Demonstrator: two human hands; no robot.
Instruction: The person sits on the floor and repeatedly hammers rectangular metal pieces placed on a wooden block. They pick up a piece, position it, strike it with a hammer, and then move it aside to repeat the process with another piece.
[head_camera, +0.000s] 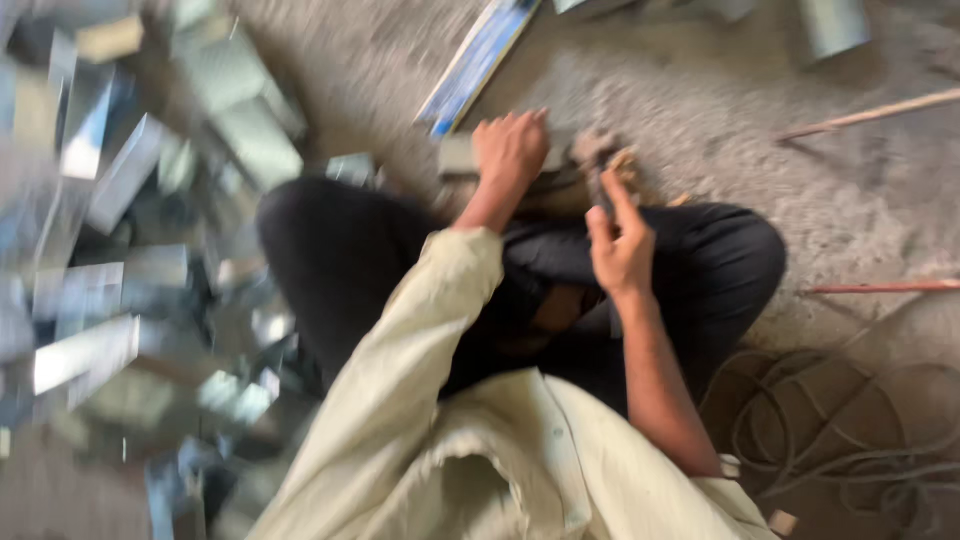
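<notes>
I sit cross-legged on a concrete floor in dark trousers and a pale shirt. My left hand (512, 148) presses palm-down on a small grey metal piece (458, 155) lying on the floor in front of my legs. My right hand (620, 238) is closed around the dark handle of a tool (598, 172), whose blurred head sits beside the metal piece. The whole view is motion-blurred, so the tool's kind is unclear.
A big heap of shiny cut metal pieces (120, 250) fills the left side. A long blue-edged metal strip (478, 60) lies beyond my hands. Thin rods (870, 115) lie at right, and coiled cable (850, 430) at the lower right.
</notes>
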